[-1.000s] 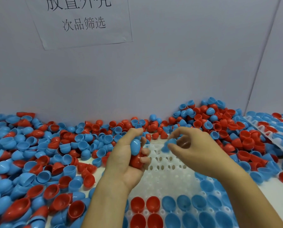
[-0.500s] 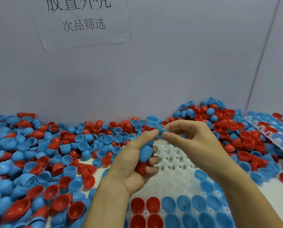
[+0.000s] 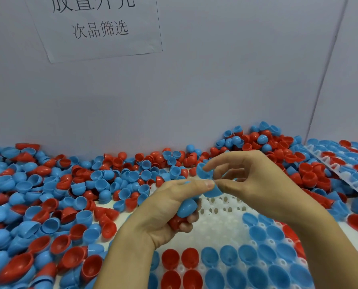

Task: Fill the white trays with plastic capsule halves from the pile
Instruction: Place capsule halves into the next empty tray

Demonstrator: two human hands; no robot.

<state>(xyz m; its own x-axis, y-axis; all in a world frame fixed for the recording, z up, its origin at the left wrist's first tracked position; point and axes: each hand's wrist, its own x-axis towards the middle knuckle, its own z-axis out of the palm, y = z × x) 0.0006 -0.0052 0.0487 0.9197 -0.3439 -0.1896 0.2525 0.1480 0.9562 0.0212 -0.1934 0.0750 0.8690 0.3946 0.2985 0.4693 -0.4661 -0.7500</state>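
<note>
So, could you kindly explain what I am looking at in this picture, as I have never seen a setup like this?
There is no machine here: a person wears a camera on the head, so the view looks forward and down at their own two bare hands. The left hand grips a clutch of blue and red capsule halves. The right hand pinches a blue half at its fingertips. Beneath them lies a white tray, its near pockets already filled. A loose pile of red and blue halves covers the surface, a second tray lies far right, and a paper sign hangs on the wall.
</note>
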